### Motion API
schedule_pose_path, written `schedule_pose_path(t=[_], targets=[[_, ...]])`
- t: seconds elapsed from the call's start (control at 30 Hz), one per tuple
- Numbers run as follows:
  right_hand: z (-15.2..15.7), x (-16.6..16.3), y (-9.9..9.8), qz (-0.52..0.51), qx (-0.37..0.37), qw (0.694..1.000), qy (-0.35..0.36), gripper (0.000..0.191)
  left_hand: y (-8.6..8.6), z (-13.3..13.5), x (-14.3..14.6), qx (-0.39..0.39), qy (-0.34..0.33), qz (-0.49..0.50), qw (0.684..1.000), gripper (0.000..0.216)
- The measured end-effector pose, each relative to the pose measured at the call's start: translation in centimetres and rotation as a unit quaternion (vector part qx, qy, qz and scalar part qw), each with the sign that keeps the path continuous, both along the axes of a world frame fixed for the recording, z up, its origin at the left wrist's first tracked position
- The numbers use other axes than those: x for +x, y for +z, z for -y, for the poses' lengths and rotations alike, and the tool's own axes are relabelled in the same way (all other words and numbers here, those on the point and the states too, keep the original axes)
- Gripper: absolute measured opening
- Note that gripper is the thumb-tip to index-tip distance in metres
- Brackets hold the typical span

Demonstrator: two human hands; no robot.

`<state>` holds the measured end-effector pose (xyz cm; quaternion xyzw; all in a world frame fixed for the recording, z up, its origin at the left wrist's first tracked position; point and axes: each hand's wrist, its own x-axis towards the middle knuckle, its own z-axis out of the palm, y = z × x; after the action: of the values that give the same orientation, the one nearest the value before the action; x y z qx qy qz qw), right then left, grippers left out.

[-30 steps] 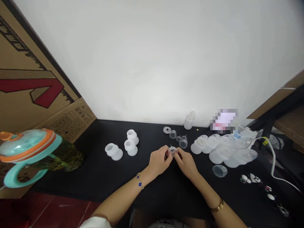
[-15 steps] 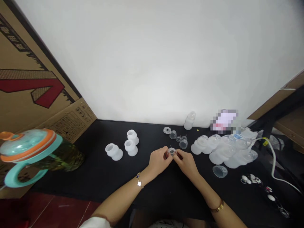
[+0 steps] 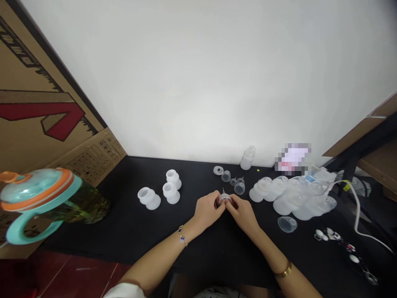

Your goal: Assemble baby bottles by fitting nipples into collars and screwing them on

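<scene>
Between my two hands is a bottle collar ring with a thin clear tip standing up from its middle. My left hand pinches the ring's left side, and my right hand pinches its right side. Fingertips of both hands partly hide it. Just beyond lie clear teats, clear domed caps and a white ring. Left of my hands stand white open-necked bottle bodies. One assembled baby bottle stands near the wall.
Several capped baby bottles are heaped at the right, with a loose clear cap before them. A white cable and a beaded strap lie farther right. A large teal-lidded jug and cardboard box occupy the left.
The ring in my hands has tilted, so its thin tip now shows more upright and its top opening shows less. Both hands stay in nearly the same place.
</scene>
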<state>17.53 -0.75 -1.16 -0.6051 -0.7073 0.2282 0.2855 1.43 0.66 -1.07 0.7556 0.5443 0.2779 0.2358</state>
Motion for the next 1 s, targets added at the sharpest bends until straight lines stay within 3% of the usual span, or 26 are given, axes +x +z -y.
schedule_pose_path(t=[0.33, 0.57, 1.0], targets=[[-0.14, 0.04, -0.24, 0.015, -0.001, 1.000, -0.002, 0.030, 0.15, -0.14, -0.02, -0.011, 0.007, -0.014, 1.000, 0.020], [0.13, -0.02, -0.15, 0.001, -0.003, 1.000, -0.002, 0.038, 0.35, -0.10, -0.29, 0.014, -0.015, -0.024, 1.000, 0.036], [-0.03, -0.03, -0.49, -0.002, 0.019, 1.000, -0.004, 0.041, -0.29, -0.34, -0.11, 0.009, 0.001, -0.041, 0.999, 0.035]])
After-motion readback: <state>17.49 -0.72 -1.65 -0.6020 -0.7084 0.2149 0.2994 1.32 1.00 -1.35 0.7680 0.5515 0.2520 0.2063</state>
